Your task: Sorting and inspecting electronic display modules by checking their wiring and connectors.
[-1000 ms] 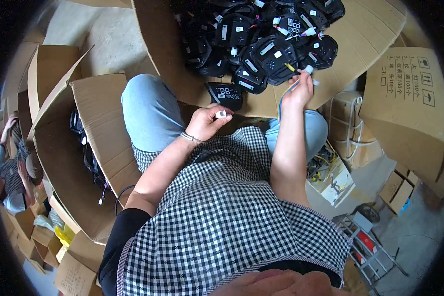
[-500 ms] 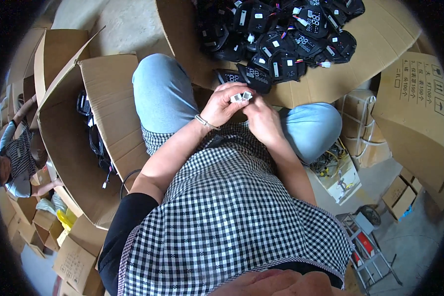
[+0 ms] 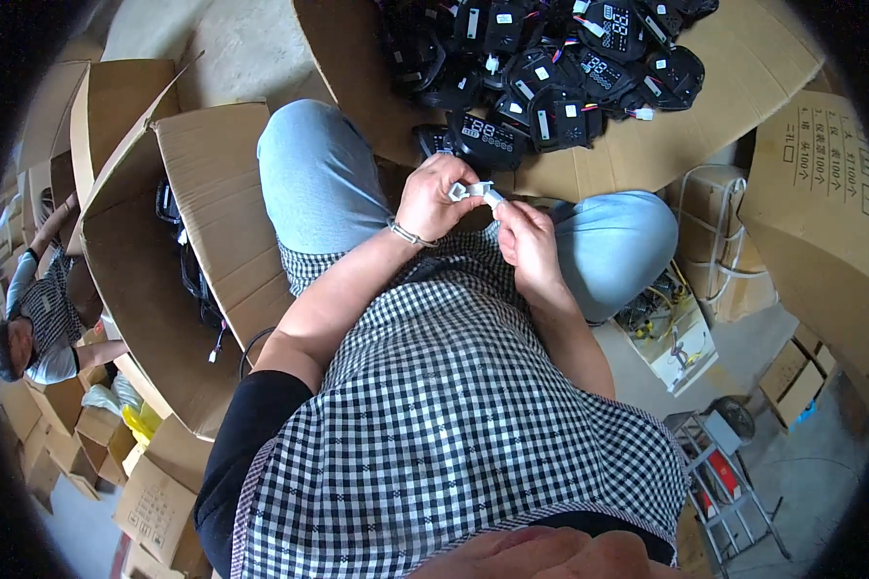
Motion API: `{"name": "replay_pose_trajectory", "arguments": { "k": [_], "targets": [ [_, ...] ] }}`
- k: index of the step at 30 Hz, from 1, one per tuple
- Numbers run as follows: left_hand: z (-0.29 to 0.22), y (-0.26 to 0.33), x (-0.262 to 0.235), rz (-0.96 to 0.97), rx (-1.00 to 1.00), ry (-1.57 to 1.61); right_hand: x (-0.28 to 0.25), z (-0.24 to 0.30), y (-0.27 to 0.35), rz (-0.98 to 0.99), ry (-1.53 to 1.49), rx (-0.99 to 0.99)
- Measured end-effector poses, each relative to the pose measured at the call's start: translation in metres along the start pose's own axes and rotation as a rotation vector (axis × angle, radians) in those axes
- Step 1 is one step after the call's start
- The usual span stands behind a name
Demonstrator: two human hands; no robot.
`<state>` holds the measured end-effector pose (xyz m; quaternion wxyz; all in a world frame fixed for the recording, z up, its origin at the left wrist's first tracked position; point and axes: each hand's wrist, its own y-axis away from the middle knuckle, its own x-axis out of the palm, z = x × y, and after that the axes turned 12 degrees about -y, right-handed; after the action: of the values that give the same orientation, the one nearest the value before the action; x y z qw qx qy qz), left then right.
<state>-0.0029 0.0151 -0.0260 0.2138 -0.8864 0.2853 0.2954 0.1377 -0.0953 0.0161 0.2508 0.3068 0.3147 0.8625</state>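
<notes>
While the person sits with knees apart, seen from the head camera looking straight down, both hands meet just above the lap over a small white plastic connector [image 3: 475,191]; the left hand [image 3: 436,198] closes its thumb and fingers around the connector's left end, and the right hand [image 3: 523,241] pinches the right end with its fingertips, so the little piece lies roughly crosswise between them, its long axis running left to right and tilted slightly down toward the right. Both hands touch it, neither nearer than the other. It looks hard, smooth and glossy. A thin metal bracelet [image 3: 410,234] circles the left wrist. Just beyond the hands, on a flattened sheet of brown cardboard [image 3: 734,72] on the floor, sits a heap of black plastic display units [image 3: 550,68], rounded, with dark screens and short coloured wire leads. Pale blue trousers [image 3: 309,174] cover the knees; a black and white checked apron [image 3: 454,405] covers the torso. An open corrugated cardboard box [image 3: 154,261] holding more black parts stands to the person's left, and another person [image 3: 39,309] sits at the far left edge
</notes>
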Motion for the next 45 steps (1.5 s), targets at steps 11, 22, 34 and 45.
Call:
{"name": "replay_pose_trajectory", "arguments": {
  "k": [11,22,34,45],
  "targets": [
    [-0.002,0.003,-0.004,0.052,0.273,-0.260,-0.019,-0.008,-0.009,0.123,-0.165,0.311],
    [0.004,0.004,0.004,0.360,0.229,-0.110,-0.028,-0.013,-0.020,0.242,-0.061,0.352],
    [-0.004,0.002,0.001,0.342,0.007,0.010,-0.075,0.125,-0.158,-0.367,-0.092,-0.128],
    [-0.011,-0.002,-0.010,0.068,-0.076,0.099,-0.005,-0.002,-0.054,-0.156,0.949,-1.015]
  ]
}}
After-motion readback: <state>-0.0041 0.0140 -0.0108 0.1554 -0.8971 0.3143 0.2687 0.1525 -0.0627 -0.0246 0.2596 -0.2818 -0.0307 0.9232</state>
